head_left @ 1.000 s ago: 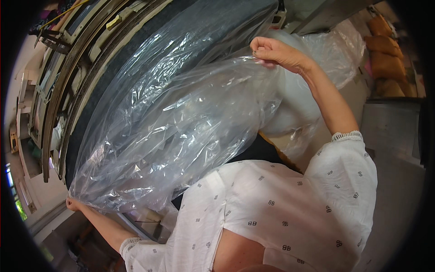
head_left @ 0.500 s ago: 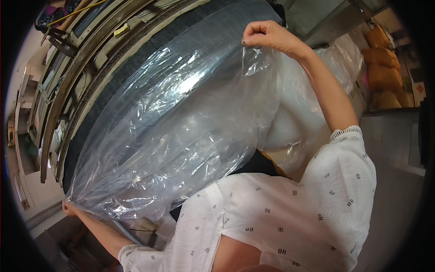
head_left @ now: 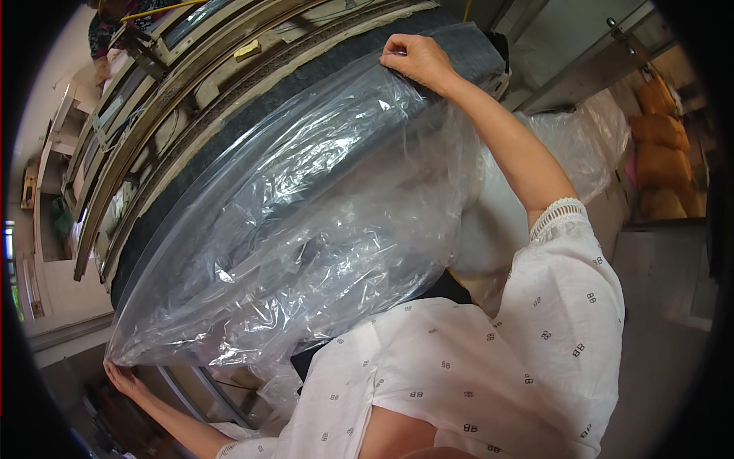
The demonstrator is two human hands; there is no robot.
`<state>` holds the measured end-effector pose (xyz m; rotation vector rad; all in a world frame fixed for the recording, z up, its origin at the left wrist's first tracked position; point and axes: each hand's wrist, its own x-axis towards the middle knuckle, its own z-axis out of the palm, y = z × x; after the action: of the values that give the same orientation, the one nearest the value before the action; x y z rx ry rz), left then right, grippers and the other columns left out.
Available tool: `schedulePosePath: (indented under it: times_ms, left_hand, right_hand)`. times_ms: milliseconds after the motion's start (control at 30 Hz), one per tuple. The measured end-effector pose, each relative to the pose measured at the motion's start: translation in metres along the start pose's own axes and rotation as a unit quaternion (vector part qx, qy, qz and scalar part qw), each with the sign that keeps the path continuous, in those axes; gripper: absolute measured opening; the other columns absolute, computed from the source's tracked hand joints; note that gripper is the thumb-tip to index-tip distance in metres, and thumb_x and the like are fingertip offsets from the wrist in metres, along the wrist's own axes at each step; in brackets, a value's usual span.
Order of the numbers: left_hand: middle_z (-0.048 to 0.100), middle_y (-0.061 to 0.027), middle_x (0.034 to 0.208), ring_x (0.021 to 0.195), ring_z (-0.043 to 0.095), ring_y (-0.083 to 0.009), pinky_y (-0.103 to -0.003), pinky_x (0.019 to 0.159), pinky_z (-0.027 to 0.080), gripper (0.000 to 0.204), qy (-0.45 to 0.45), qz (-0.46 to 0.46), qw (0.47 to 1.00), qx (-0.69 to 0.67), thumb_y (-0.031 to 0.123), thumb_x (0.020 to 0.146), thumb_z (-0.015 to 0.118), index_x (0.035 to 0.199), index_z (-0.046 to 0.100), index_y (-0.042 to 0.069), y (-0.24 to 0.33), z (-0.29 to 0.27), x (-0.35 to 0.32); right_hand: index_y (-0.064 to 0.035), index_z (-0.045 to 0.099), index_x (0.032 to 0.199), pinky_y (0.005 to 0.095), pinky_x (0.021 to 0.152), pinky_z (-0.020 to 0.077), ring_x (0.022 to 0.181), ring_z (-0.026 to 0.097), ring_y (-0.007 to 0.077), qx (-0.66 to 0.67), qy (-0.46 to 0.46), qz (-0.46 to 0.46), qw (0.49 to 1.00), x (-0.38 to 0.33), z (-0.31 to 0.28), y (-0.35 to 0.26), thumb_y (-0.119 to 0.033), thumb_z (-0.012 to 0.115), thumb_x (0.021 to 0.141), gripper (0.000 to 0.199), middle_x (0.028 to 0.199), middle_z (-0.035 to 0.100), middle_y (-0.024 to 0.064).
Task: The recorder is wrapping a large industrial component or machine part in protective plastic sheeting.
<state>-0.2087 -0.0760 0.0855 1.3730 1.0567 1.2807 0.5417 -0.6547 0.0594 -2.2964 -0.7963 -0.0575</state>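
A wide sheet of clear plastic film [head_left: 329,222] hangs between my two hands, wrinkled and shiny, draped over the black work surface [head_left: 164,218] and down toward my body. Its far edge is pinched by my right hand [head_left: 417,61], thumb against curled fingers, above the surface at upper centre. At the lower left, my left hand [head_left: 122,376] grips the near left corner of the film, where the folds gather. My arms are spread wide apart. Whether the film is one layer or more I cannot tell.
Long metal rails [head_left: 145,138] of a machine run beyond the black surface, with a small yellow block [head_left: 247,51] on them. Another person [head_left: 103,38] is at the upper left. More clear film [head_left: 581,141] is bunched at right, near orange-brown bundles [head_left: 661,145].
My right hand has moved left with the film's edge, and the film lies flatter over the black surface. My left hand has dropped slightly. The other person shows more.
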Motion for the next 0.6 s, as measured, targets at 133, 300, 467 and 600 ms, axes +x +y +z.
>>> schedulePosePath:
  times_ms: [133, 300, 467, 600]
  left_hand:
    - [0.055, -0.0072, 0.115, 0.107, 0.050, -0.0190, -0.030, 0.092, 0.037, 0.039, -0.026, -0.055, 0.998, 0.013, 0.022, 0.086, 0.059, 0.120, 0.049, 0.006, 0.022, -0.048, -0.050]
    - [0.055, -0.0064, 0.113, 0.107, 0.050, -0.0161, -0.027, 0.090, 0.037, 0.041, -0.082, -0.120, 0.986, 0.082, 0.025, 0.086, 0.060, 0.120, 0.048, 0.006, 0.021, -0.068, -0.108]
    - [0.057, -0.0022, 0.105, 0.095, 0.053, -0.0112, -0.025, 0.083, 0.041, 0.034, -0.068, -0.109, 0.988, 0.088, 0.026, 0.087, 0.058, 0.114, 0.052, 0.006, -0.008, -0.044, -0.100]
    - [0.058, -0.0062, 0.106, 0.097, 0.055, -0.0156, -0.028, 0.085, 0.044, 0.029, -0.065, -0.109, 0.992, 0.002, 0.020, 0.090, 0.054, 0.113, 0.053, 0.004, 0.001, 0.002, -0.053]
  right_hand:
    - [-0.0087, 0.062, 0.082, 0.0282, 0.065, 0.0432, 0.068, 0.057, 0.0137, -0.019, -0.038, -0.043, 0.998, 0.013, -0.005, 0.001, -0.027, 0.067, 0.070, 0.022, 0.071, 0.061, 0.0026]
    - [-0.0069, 0.062, 0.081, 0.0261, 0.066, 0.0424, 0.067, 0.054, 0.0126, -0.070, -0.049, -0.101, 0.991, 0.042, -0.006, 0.009, -0.022, 0.068, 0.069, 0.020, 0.068, 0.058, 0.0039]
    - [-0.0045, 0.063, 0.083, 0.0236, 0.068, 0.0432, 0.073, 0.053, 0.0067, 0.086, -0.247, -0.109, 0.959, 0.062, -0.026, -0.006, -0.017, 0.068, 0.074, 0.016, 0.076, 0.060, -0.0021]
    - [-0.0060, 0.057, 0.095, 0.0244, 0.068, 0.0418, 0.077, 0.052, 0.0106, 0.344, -0.088, -0.001, 0.935, 0.070, -0.072, -0.021, -0.017, 0.064, 0.079, 0.020, 0.081, 0.057, 0.0005]
